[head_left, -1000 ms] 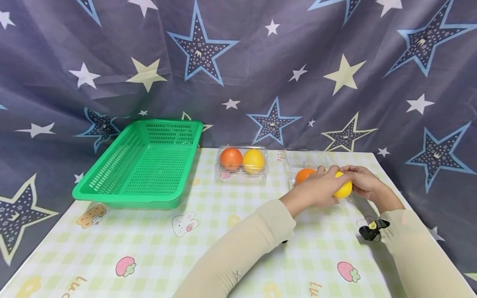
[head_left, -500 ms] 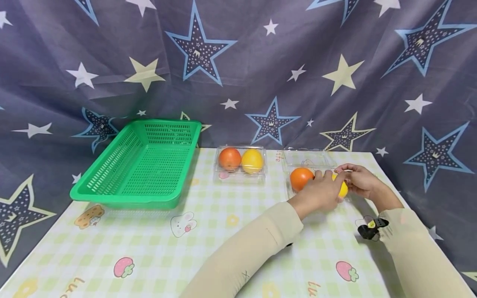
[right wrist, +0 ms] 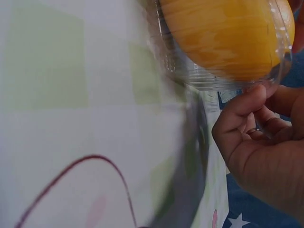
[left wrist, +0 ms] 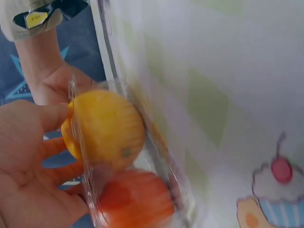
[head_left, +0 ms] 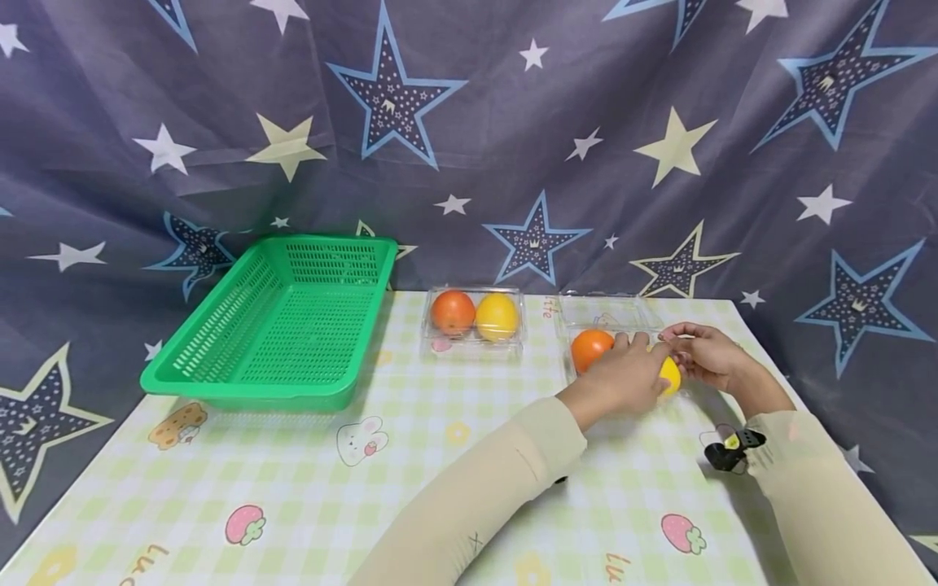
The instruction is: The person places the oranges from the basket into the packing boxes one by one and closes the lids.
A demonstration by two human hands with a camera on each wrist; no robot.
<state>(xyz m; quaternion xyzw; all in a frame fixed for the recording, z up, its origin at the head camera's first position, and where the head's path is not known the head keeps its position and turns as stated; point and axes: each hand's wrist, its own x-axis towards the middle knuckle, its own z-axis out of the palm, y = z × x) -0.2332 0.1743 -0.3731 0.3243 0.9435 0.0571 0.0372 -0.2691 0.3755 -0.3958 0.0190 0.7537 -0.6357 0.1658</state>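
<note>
A clear plastic clamshell box stands at the table's right, its lid thrown back. Inside are a yellow round citrus fruit and an orange-red round fruit, side by side. My left hand lies over the yellow fruit, thumb and fingers fairly straight and touching it at the box's open side; the left wrist view is blurred there. With thumb and index finger, my right hand pinches the box's rim at the end by the yellow fruit. The hands hide part of the box in the head view.
Left of the lid, a closed clear box holds another orange-red fruit and another yellow fruit. A green perforated basket stands at the back left. A dark star-patterned cloth hangs behind the checked tablecloth.
The yellow fruit has moved lower and slightly left into the open box, with my left hand at it. My right hand has stayed at the box's right end. More of the orange-red fruit shows.
</note>
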